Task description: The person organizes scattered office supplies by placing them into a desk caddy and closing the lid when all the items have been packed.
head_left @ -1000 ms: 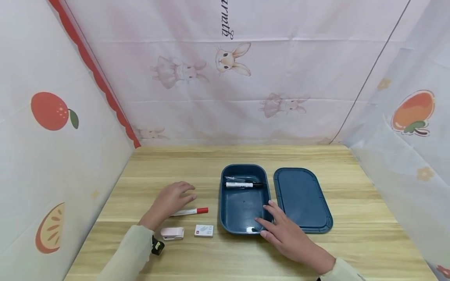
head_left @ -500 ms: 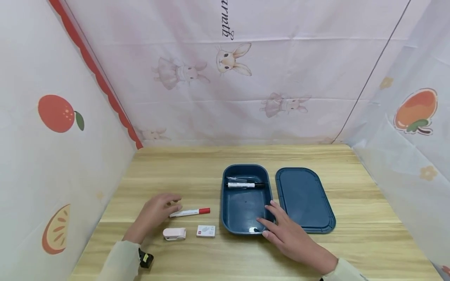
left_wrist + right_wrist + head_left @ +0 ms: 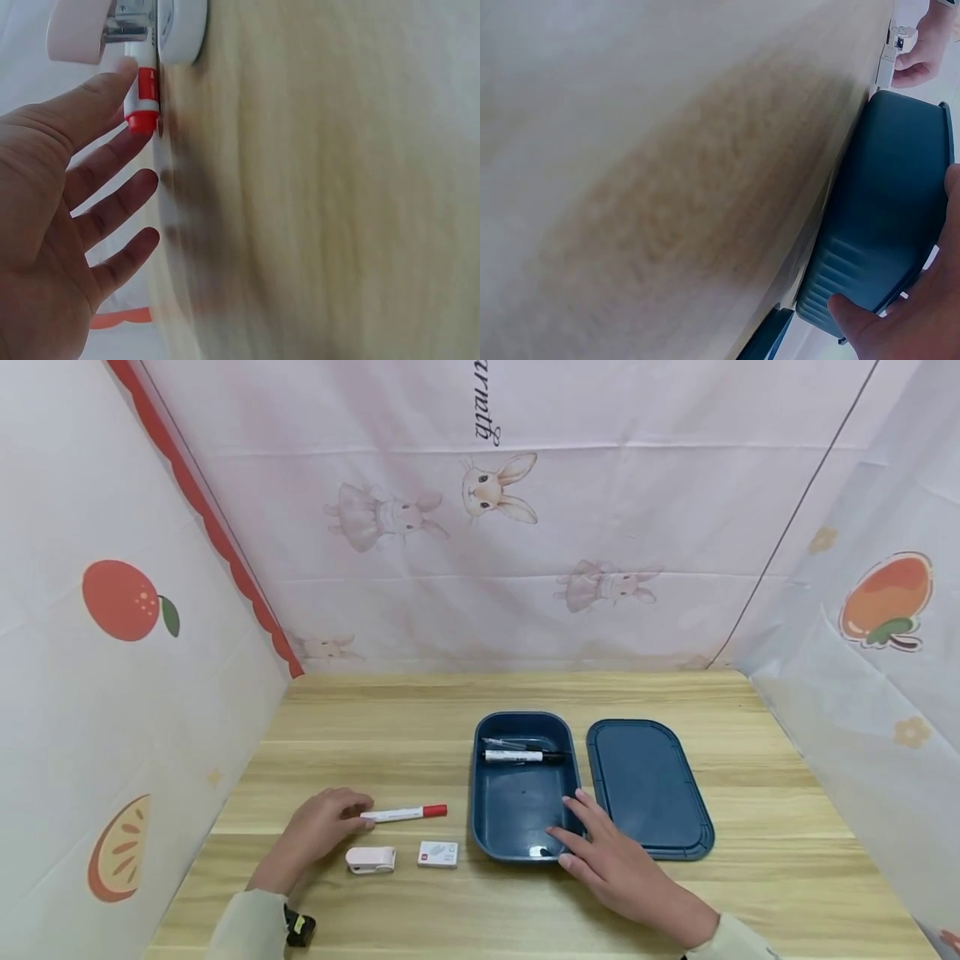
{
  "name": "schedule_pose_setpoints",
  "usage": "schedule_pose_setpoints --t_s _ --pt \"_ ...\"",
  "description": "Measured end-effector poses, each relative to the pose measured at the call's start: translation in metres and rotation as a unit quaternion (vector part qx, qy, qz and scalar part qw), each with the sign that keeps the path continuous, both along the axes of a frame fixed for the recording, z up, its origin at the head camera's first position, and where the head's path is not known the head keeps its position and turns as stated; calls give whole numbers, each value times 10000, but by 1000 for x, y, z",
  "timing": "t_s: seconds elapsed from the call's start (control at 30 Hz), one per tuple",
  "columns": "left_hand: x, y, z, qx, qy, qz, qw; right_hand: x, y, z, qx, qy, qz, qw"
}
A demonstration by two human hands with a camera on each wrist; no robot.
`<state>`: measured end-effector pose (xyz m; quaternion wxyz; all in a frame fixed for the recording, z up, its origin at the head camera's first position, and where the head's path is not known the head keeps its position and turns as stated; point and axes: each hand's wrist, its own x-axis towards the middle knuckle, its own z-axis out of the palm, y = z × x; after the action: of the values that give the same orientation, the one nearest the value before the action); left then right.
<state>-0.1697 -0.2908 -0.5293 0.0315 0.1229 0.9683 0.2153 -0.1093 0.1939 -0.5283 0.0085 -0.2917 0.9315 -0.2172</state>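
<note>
My left hand (image 3: 318, 827) pinches the rear end of a white marker (image 3: 401, 814) with a red cap, lying on the table. In the left wrist view, thumb and index finger meet at the marker's red-tipped end (image 3: 142, 120), while the other fingers are spread. A small pink stapler (image 3: 371, 860) lies just in front of that hand. On the right, my right hand (image 3: 622, 868) holds the near right corner of a dark blue plastic box (image 3: 517, 814). Its fingers reach over the rim and its thumb (image 3: 847, 311) presses the outer wall.
Inside the box, a black-and-white marker (image 3: 513, 757) and a clear pen (image 3: 510, 744) lie across the far half. A small white carton (image 3: 438, 854) sits between stapler and box. The blue lid (image 3: 652, 789) lies flat to the box's right. Printed cloth walls (image 3: 420, 610) enclose the table.
My left hand has moved left and toward me, from above the red-capped marker to its rear end, where it now pinches it. The right hand has stayed on the box.
</note>
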Motion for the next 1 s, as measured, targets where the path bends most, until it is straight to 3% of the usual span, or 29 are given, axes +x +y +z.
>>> schedule_pose_setpoints --t_s 1.0 --pt "6 -4 -4 -62 218 101 9997 0 1 0 -90 84 19 9999"
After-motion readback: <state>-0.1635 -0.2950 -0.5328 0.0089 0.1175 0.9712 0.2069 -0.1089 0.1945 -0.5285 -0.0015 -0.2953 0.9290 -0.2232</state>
